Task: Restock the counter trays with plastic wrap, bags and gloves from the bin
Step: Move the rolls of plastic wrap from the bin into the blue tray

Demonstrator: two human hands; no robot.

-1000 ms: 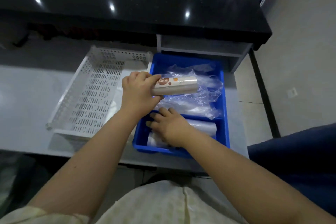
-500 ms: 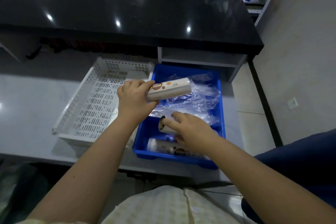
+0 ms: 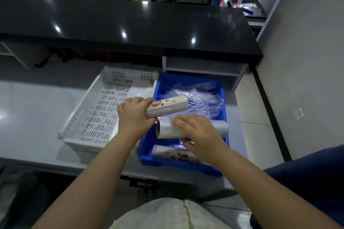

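Note:
My left hand (image 3: 133,117) grips a labelled roll of plastic wrap (image 3: 168,107), held level over the left edge of the blue bin (image 3: 186,82). Just below it, my right hand (image 3: 199,134) holds a clear plastic wrap roll (image 3: 164,129) with a cardboard core, lifted above the bin. A third roll with a brown-dotted label (image 3: 173,154) lies at the bin's near end, partly hidden by my right wrist. Crumpled clear plastic bags (image 3: 199,98) fill the bin's far half. The white perforated tray (image 3: 96,115) sits directly left of the bin.
Both containers rest on a pale grey counter (image 3: 31,109). A raised black countertop (image 3: 130,24) runs across behind them, with an open grey shelf (image 3: 202,69) under its right end. Tiled floor and a wall lie to the right; a dark blue object (image 3: 307,178) is at the lower right.
My right hand lifted a clear roll out of the bin's near end, up beside the roll in my left hand. The view tilted up, showing more of the room behind the counter.

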